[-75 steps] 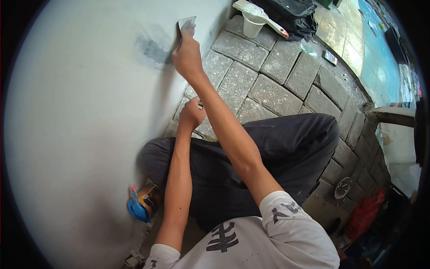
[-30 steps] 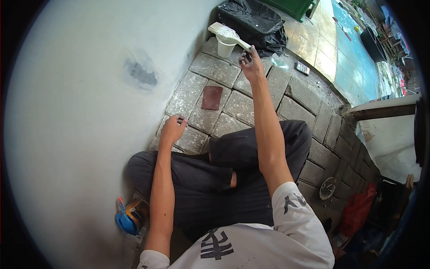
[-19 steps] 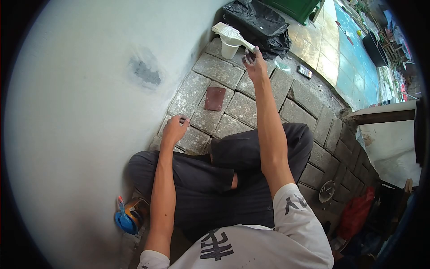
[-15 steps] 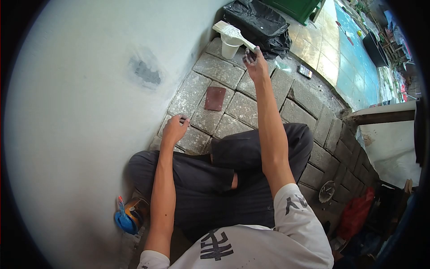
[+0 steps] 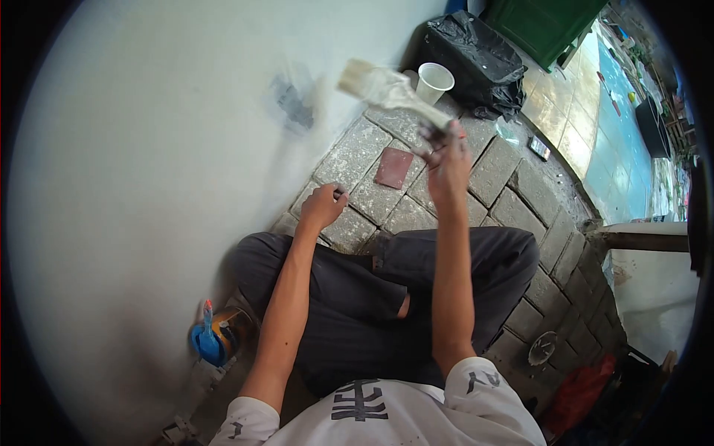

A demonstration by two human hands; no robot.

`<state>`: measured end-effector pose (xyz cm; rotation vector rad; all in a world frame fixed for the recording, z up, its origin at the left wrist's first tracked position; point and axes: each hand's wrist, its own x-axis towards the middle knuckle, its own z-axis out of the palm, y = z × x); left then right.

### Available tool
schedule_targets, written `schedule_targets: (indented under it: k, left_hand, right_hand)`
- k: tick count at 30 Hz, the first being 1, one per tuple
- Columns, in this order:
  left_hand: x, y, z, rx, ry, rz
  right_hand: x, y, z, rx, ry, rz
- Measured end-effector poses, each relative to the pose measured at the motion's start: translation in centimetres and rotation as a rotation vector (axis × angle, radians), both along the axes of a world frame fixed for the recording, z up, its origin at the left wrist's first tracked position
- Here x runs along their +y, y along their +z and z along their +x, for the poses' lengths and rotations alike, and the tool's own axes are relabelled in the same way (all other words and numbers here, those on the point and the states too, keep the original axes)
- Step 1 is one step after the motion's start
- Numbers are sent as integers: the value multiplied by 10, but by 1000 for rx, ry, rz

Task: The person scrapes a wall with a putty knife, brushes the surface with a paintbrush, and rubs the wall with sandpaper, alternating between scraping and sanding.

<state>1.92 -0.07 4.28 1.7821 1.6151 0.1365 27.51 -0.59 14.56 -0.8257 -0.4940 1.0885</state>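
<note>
My right hand (image 5: 448, 163) grips the handle of a wide paintbrush (image 5: 390, 89). Its bristles point up-left toward the wall and are blurred by motion. White paste or paint coats the brush. Just beyond it a white plastic cup (image 5: 433, 83) stands on the pavers. Loosely curled, my left hand (image 5: 325, 206) hovers by the foot of the wall above my knee; no object shows in it. Between my hands a reddish-brown square of sandpaper (image 5: 393, 168) lies flat on the pavers. The pale wall (image 5: 171, 163) carries a grey rough patch (image 5: 295, 104).
A black plastic-covered bin (image 5: 476, 59) and a green container (image 5: 543, 26) stand ahead. On the pavers (image 5: 409, 215) to the right lies a small phone-like object (image 5: 538, 148). A blue-and-orange container (image 5: 219, 334) sits by the wall at lower left, a clear round dish (image 5: 542, 348) at lower right.
My right hand has drawn the brush away from over the cup, back toward me and nearer the wall. The camera view has shifted. My left hand stays low by the wall.
</note>
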Motion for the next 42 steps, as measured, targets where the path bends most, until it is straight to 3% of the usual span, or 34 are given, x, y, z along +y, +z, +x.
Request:
schedule_targets:
  k: [6, 13, 17, 20, 22, 23, 27, 31, 33, 36, 39, 42]
  left_hand:
    - [-2, -9, -5, -76, -14, 105]
    - [-1, -7, -2, -56, -9, 77]
    - [-2, 7, 2, -19, 17, 13]
    - [1, -11, -2, -23, 18, 4]
    - [2, -14, -4, -75, -1, 90]
    - [-2, -18, -5, -128, -15, 172]
    - [-3, -10, -1, -107, 6, 155]
    - [-6, 3, 2, -88, -10, 226]
    - [-5, 11, 5, -23, 28, 54]
    - [1, -26, -9, -78, -29, 115]
    - [-5, -2, -1, -63, -8, 117]
    - [-8, 8, 1, 25, 18, 90]
  right_hand:
    - [-6, 1, -80, 351, 160, 79]
    - [-5, -18, -106, 205, 113, 2]
    - [-9, -29, -108, 152, -35, 50]
    - [-16, -38, -108, 185, -135, 37]
    - [-20, -29, -106, -88, -140, 52]
    - [-26, -18, -111, 63, -153, 73]
    - [-23, 16, -120, 203, -38, 203]
    - [-21, -18, -127, 155, -45, 67]
    - [-24, -34, -125, 133, -86, 53]
    - [-30, -22, -121, 68, -155, 11]
    - [-37, 23, -122, 40, -95, 88]
    - [-31, 21, -125, 12, -67, 70]
